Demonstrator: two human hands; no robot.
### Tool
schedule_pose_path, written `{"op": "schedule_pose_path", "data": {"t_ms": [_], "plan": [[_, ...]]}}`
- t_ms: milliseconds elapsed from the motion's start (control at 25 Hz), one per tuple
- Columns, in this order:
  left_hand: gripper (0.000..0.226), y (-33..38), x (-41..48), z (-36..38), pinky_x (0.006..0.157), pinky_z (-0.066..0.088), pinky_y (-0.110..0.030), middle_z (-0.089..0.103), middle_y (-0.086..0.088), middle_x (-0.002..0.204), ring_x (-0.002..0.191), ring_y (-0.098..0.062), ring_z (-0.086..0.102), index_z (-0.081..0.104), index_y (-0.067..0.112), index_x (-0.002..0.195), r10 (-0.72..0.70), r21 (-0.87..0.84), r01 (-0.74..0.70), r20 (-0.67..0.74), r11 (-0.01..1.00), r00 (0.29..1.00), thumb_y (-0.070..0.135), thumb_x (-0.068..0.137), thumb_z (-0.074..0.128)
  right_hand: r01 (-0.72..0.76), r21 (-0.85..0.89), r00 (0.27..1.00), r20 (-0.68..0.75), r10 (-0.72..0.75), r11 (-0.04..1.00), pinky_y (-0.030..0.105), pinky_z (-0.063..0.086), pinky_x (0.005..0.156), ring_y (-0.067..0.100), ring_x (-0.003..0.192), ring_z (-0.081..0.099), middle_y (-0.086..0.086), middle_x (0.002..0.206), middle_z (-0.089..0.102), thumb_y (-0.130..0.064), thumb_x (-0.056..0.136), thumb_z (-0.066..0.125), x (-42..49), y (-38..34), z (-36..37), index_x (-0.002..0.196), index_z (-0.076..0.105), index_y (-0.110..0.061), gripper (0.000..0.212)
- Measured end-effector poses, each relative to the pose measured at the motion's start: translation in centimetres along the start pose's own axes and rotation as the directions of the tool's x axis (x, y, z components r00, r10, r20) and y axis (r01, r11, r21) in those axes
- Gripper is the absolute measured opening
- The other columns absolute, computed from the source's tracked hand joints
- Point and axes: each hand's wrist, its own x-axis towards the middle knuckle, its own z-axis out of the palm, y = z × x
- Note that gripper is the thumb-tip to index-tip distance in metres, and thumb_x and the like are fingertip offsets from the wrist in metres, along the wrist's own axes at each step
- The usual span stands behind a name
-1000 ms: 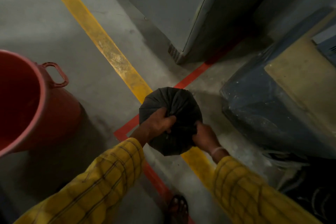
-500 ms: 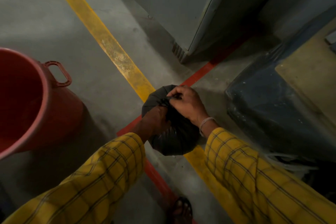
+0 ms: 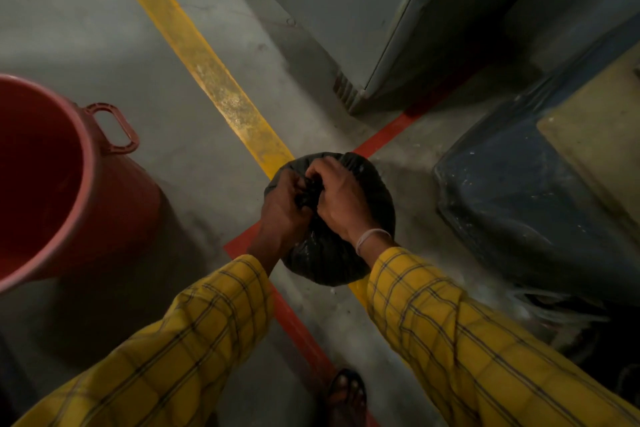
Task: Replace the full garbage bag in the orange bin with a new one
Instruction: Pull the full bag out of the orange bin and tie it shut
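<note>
A full black garbage bag (image 3: 370, 198), round and bulging, hangs or rests above the floor where the yellow and red lines cross. My left hand (image 3: 282, 210) and my right hand (image 3: 341, 199) are both closed on the bunched neck at its top, fingers meeting in the middle. The orange bin (image 3: 86, 191) stands at the left edge with no bag visible inside it; one moulded handle (image 3: 116, 126) sticks out toward the bag.
A grey metal cabinet (image 3: 346, 10) stands behind the bag. A dusty blue block with a yellowish top (image 3: 519, 204) sits close on the right. Dark clutter (image 3: 588, 333) lies at the lower right. My sandalled foot (image 3: 346, 395) is below the bag.
My right hand came up from the bag's lower side to its top and closed on the neck beside my left hand. The bag has stayed in place.
</note>
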Motion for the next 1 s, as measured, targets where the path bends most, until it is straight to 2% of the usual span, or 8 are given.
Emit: {"op": "schedule_pose_path", "data": {"t_ms": [120, 320, 480, 600, 680, 800, 920, 1000], "plan": [[0.047, 0.8, 0.2, -0.1, 0.06, 0.026, -0.019, 0.066, -0.01, 0.101, 0.088, -0.031, 0.06, 0.044, 0.026, 0.11, 0.17, 0.117, -0.166, -0.022, 0.979, 0.985, 0.008, 0.073, 0.068, 0.007, -0.091, 0.988, -0.155, -0.021, 0.996, 0.036, 0.047, 0.085, 0.028, 0.091, 0.05, 0.012, 0.112, 0.041, 0.012, 0.067, 0.057, 0.2, -0.2, -0.1, 0.097, 0.052, -0.008, 0.036], [0.038, 0.9, 1.0, 0.3, 0.064, 0.03, -0.025, 0.061, -0.002, 0.096, 0.087, -0.029, 0.061, 0.043, 0.021, 0.103, 0.173, 0.113, -0.177, 0.044, 0.978, 0.984, 0.003, 0.072, 0.055, -0.251, 0.264, 0.912, -0.257, 0.318, 0.931, 0.036, 0.056, 0.093, 0.029, 0.091, 0.062, 0.007, 0.116, 0.042, 0.009, 0.071, 0.065, 1.0, 2.1, 0.5, 0.098, 0.058, -0.01, 0.034], [0.038, 1.0, 1.0, 0.2, 0.064, 0.04, -0.028, 0.062, -0.003, 0.091, 0.08, -0.019, 0.061, 0.042, 0.018, 0.101, 0.151, -0.047, -0.149, 0.053, 0.988, 0.987, -0.004, 0.071, 0.051, -0.287, 0.229, 0.955, -0.01, 0.297, 0.93, 0.014, 0.047, 0.096, 0.027, 0.097, 0.067, 0.012, 0.102, 0.072, -0.009, 0.078, 0.067, 1.4, 3.5, 0.7, 0.09, 0.079, -0.012, 0.018], [0.045, 1.1, 0.9, 0.1, 0.064, 0.048, -0.032, 0.056, -0.001, 0.086, 0.071, -0.009, 0.058, 0.037, 0.008, 0.109, 0.093, -0.237, -0.075, 0.063, 0.969, 0.994, -0.01, 0.073, 0.058, -0.372, 0.251, 0.925, 0.188, 0.332, 0.894, 0.04, 0.048, 0.104, 0.025, 0.109, 0.066, -0.003, 0.101, 0.077, -0.035, 0.07, 0.062, 1.0, 4.0, -0.2, 0.089, 0.08, -0.029, 0.027], [0.058, 0.7, 1.0, 0.3, 0.068, 0.055, -0.046, 0.055, -0.008, 0.091, 0.076, -0.025, 0.064, 0.035, 0.022, 0.111, -0.014, -0.313, 0.018, 0.015, 0.95, 1.0, 0.004, 0.07, 0.072, -0.331, 0.23, 0.936, 0.201, 0.288, 0.915, 0.037, 0.048, 0.106, 0.023, 0.113, 0.065, 0.004, 0.113, 0.076, -0.022, 0.073, 0.067, 0.4, 4.3, -0.4, 0.109, 0.077, -0.018, 0.037], [0.06, -0.4, 0.8, 0.7, 0.072, 0.057, -0.058, 0.061, -0.017, 0.097, 0.08, -0.039, 0.069, 0.044, 0.034, 0.107, -0.151, -0.316, 0.12, -0.074, 0.941, 0.986, 0.027, 0.062, 0.082, -0.242, 0.263, 0.963, 0.179, 0.2, 0.934, 0.026, 0.048, 0.095, 0.017, 0.105, 0.064, 0.01, 0.109, 0.073, 0.003, 0.079, 0.063, 0.1, 4.1, -0.3, 0.109, 0.069, -0.007, 0.032], [0.03, 0.6, 0.3, 0.7, 0.065, 0.056, -0.04, 0.072, -0.014, 0.084, 0.075, -0.03, 0.07, 0.068, 0.016, 0.094, -0.022, -0.065, 0.013, -0.129, 0.998, 0.991, 0.026, 0.068, 0.079, -0.277, 0.326, 0.958, 0.172, 0.232, 0.904, 0.021, 0.048, 0.077, 0.014, 0.087, 0.063, 0.012, 0.096, 0.068, 0.012, 0.078, 0.054, 0.5, 3.9, 0.0, 0.107, 0.057, -0.007, 0.034], [0.023, 1.5, -0.3, 0.9, 0.068, 0.045, -0.027, 0.072, -0.01, 0.088, 0.08, -0.026, 0.067, 0.071, 0.009, 0.097, 0.02, 0.024, -0.017, -0.116, 1.0, 0.993, 0.013, 0.075, 0.077, -0.408, 0.453, 0.913, 0.208, 0.351, 0.793, 0.019, 0.047, 0.072, 0.009, 0.082, 0.058, 0.007, 0.093, 0.061, 0.016, 0.08, 0.051, 0.6, 4.1, 0.0, 0.109, 0.047, -0.01, 0.039]]}}
